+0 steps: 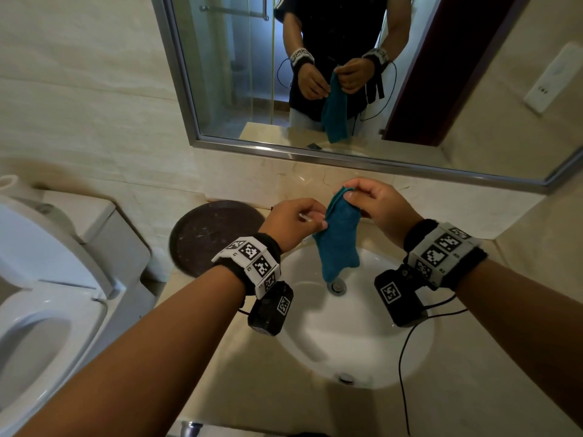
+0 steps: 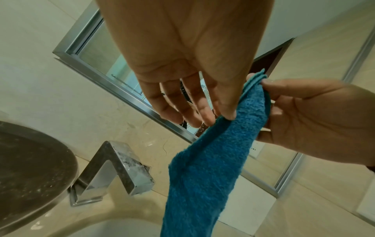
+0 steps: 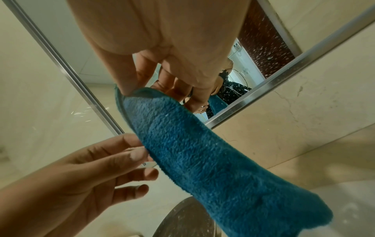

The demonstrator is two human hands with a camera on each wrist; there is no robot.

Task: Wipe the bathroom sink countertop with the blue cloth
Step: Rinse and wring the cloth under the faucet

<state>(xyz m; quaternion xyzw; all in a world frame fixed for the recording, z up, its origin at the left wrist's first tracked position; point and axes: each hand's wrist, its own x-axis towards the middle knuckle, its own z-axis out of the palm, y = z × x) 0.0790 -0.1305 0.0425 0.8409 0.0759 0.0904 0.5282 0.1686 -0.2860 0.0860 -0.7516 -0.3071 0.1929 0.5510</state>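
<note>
The blue cloth [image 1: 339, 241] hangs folded lengthwise above the white sink basin [image 1: 362, 342], its lower end near the drain [image 1: 337, 287]. My right hand [image 1: 347, 192] pinches its top corner between thumb and fingertips. My left hand [image 1: 320, 222] pinches the cloth's left edge a little lower, thumb in front, the other fingers nearly straight. In the left wrist view the cloth [image 2: 213, 160] drops from the right hand [image 2: 257, 80]. The right wrist view shows the cloth [image 3: 202, 160] and the left hand [image 3: 142, 147] at its edge. The beige countertop [image 1: 252, 373] surrounds the basin.
A dark round tray [image 1: 214, 234] lies on the counter's back left. A square chrome faucet [image 2: 119, 168] stands behind the basin, hidden by my hands in the head view. A toilet [image 1: 47, 310] is on the left. A framed mirror [image 1: 315, 74] hangs above, and black cables trail from my right wrist.
</note>
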